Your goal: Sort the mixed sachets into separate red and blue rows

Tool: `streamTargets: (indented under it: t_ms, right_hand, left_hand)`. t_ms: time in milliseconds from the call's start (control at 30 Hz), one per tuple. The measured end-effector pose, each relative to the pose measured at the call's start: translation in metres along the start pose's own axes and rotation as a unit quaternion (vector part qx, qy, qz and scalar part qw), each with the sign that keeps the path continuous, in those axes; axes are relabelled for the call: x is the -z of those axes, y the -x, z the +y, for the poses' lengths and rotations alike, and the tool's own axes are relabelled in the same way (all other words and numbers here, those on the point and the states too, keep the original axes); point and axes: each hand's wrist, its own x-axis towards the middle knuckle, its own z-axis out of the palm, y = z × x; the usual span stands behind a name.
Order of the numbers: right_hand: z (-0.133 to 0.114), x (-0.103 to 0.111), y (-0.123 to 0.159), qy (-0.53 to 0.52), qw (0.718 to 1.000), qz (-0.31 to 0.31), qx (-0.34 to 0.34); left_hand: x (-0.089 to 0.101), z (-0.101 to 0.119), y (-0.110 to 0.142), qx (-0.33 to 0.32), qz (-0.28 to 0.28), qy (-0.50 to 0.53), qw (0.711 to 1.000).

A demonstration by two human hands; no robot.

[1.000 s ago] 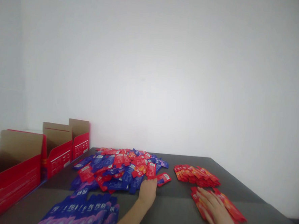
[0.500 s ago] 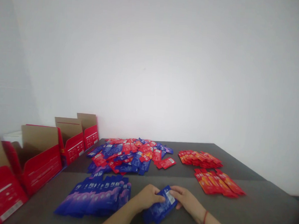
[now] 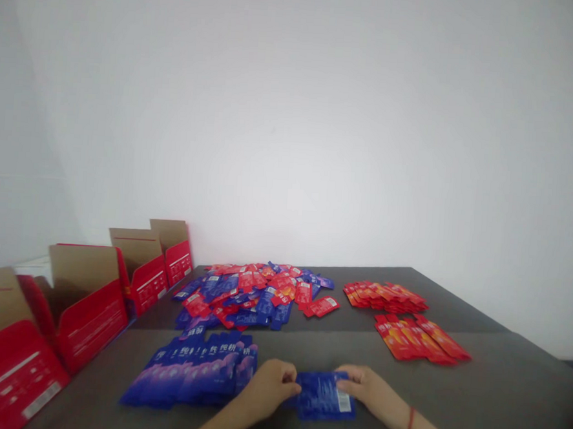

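Observation:
Blue sachets (image 3: 322, 398) lie label side up between my hands, low over the near part of the table. Their right end, beside a white barcode, is pinched by my right hand (image 3: 361, 386), which wears a red cord at the wrist. At their left edge my left hand (image 3: 276, 385) is closed, thumb against fingers, gripping that end. Exactly how many sachets are held cannot be made out. Just left of my left hand, overlapping rows of blue sachets (image 3: 194, 371) lie with their purple fronts up.
A mixed heap of red and blue sachets (image 3: 247, 296) covers the back left of the dark table (image 3: 494, 382). Red-orange sachets lie at right in a far group (image 3: 385, 297) and a nearer fan (image 3: 419, 339). Several open red cartons (image 3: 93, 319) line the left side.
The held blue sachets have turned from a slant to nearly level, barcode end now at right. My right hand has moved right and slightly down; my left hand has shifted slightly.

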Motion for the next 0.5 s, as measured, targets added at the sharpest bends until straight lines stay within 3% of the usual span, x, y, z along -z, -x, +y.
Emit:
streamTargets:
  t_ms: [100, 233, 300, 400, 500]
  right_hand:
    - [-0.003, -0.004, 0.01, -0.004, 0.999, -0.05, 0.019]
    - [-0.012, -0.018, 0.019, 0.128, 0.989, 0.037, 0.06]
    - [-0.016, -0.031, 0.022, 0.2, 0.974, 0.047, 0.101]
    - [-0.02, -0.056, 0.021, 0.268, 0.951, 0.005, 0.153]
    - [-0.02, -0.082, 0.007, 0.334, 0.922, 0.007, 0.195]
  left_hand:
    - [0.003, 0.001, 0.013, -0.066, 0.079, -0.061, 0.993]
    - [0.002, -0.002, 0.025, -0.125, 0.105, -0.114, 0.98]
    - [0.001, -0.005, 0.026, -0.159, 0.126, -0.118, 0.972]
    - [0.006, -0.01, 0.026, -0.213, 0.157, -0.099, 0.959]
    - [0.024, -0.015, 0.028, -0.229, 0.166, -0.083, 0.956]
